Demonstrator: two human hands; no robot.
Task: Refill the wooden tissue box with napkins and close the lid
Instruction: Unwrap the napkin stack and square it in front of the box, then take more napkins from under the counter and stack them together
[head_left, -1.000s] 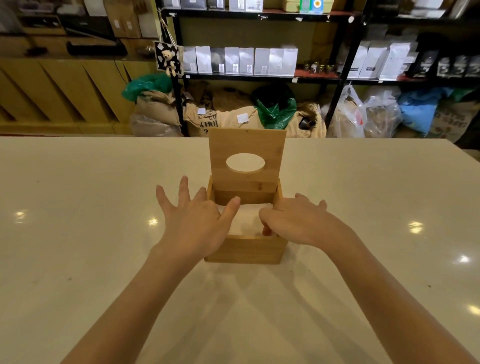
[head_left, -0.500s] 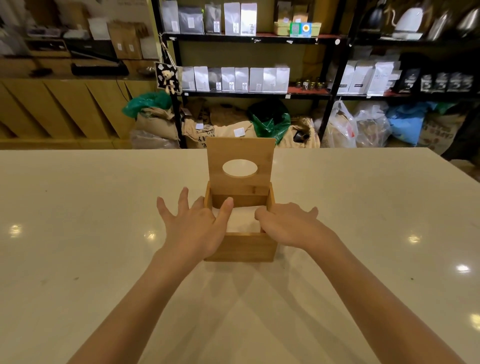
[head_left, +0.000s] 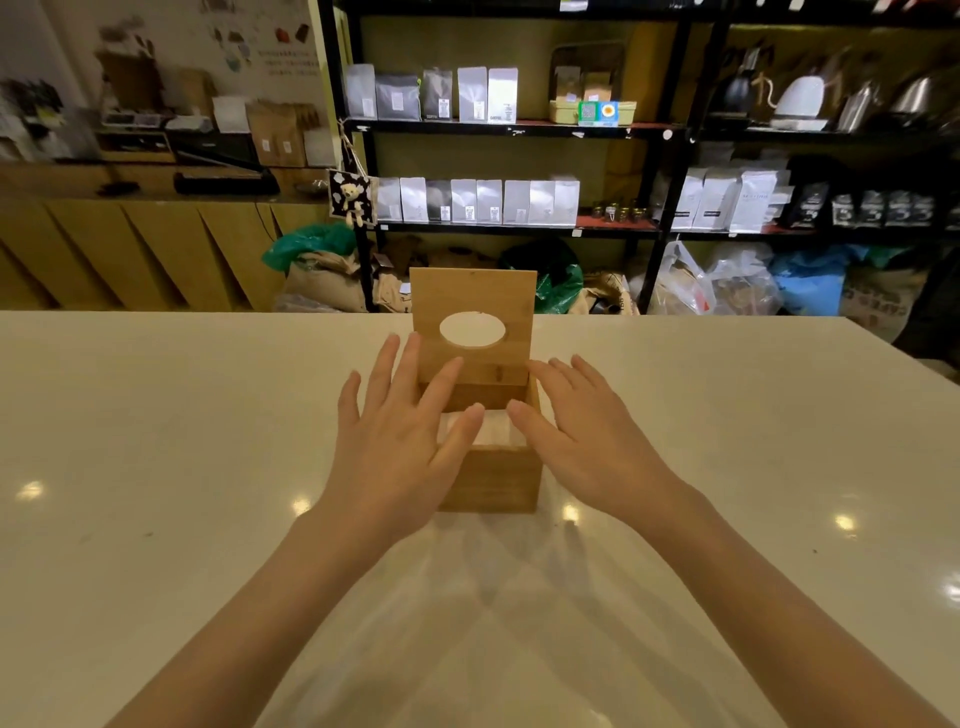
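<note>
Now, starting from the left side, a wooden counter (head_left: 156, 249) with slanted panels stands behind the pale glossy table (head_left: 156, 441), and some paper bags and boxes are on top of it, too blurred to read. More to the middle, the left hand (head_left: 400, 441) is above the left edge of the wooden tissue box (head_left: 493, 480); its fingers (head_left: 402, 364) are spread wide and straight and hold nothing, and the thumb points over the open top of the box. The box stands on the table near the middle, and inside it the white napkins (head_left: 496, 431) are visible, lying flat a little under the rim. The lid (head_left: 474, 325) is upright at the far side of the box, and it has an oval hole through which the table shows. Just to the right, the right hand (head_left: 582, 436) is over the right edge of the box, palm down, the fingers open and a little apart, also holding nothing; whether it touches the rim cannot be told. The two thumbs are close to each other above the napkins but they do not touch. Behind the table on the right, black shelves (head_left: 519, 127) carry rows of white and grey pouches (head_left: 478, 200), and further right kettles (head_left: 800, 98) stand on the upper shelf, with plastic bags (head_left: 727, 280) and sacks on the floor below.
</note>
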